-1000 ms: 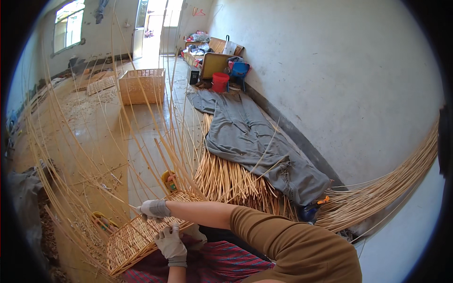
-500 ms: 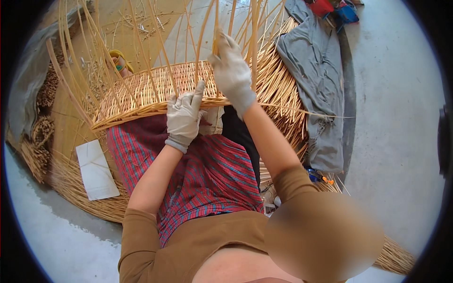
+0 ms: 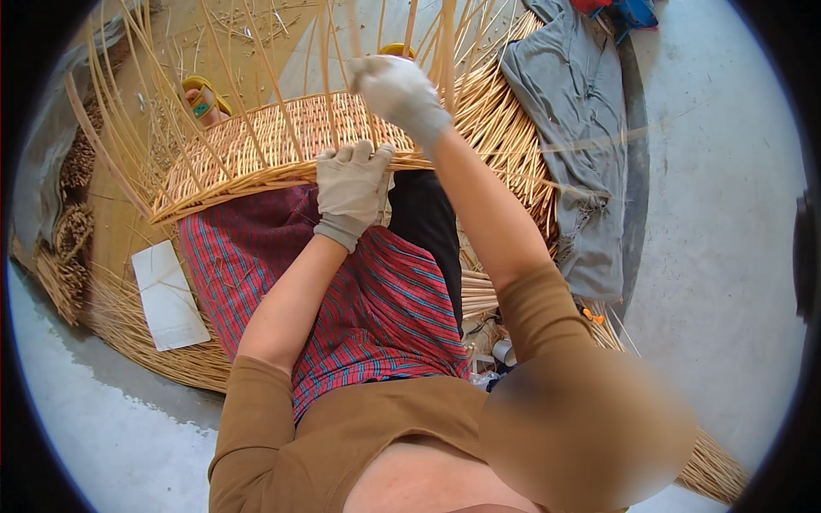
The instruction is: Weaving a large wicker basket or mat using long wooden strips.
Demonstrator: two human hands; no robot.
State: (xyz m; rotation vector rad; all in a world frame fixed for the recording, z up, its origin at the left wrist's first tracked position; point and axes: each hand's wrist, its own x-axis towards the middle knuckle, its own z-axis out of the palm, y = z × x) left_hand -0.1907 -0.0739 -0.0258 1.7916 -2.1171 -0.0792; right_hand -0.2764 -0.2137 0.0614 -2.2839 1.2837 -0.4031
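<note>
A half-woven wicker basket [image 3: 282, 128] lies across my lap, its tall upright rods [image 3: 263, 64] fanning away from me. My left hand [image 3: 352, 192], in a pale work glove, has its fingers curled over the basket's near edge, gripping it. Above the weave, my gloved right hand [image 3: 398, 92] is closed, palm turned down. A blurred wicker rod rises from its fingertips, which are smeared by motion. To the right of that arm, a thin pale strand stretches toward the grey cloth.
A thick pile of wicker rods [image 3: 505, 120] lies on the right, partly under a grey cloth [image 3: 569, 128]. More rods [image 3: 128, 338] and a white board [image 3: 169, 295] are at left. Yellow footwear [image 3: 195, 83] shows beyond the basket. Blue and red items [image 3: 631, 19] sit far right.
My right hand has moved left and slightly down. My left hand has slid right, its raised finger now curled over the edge. The basket has shifted a little left.
</note>
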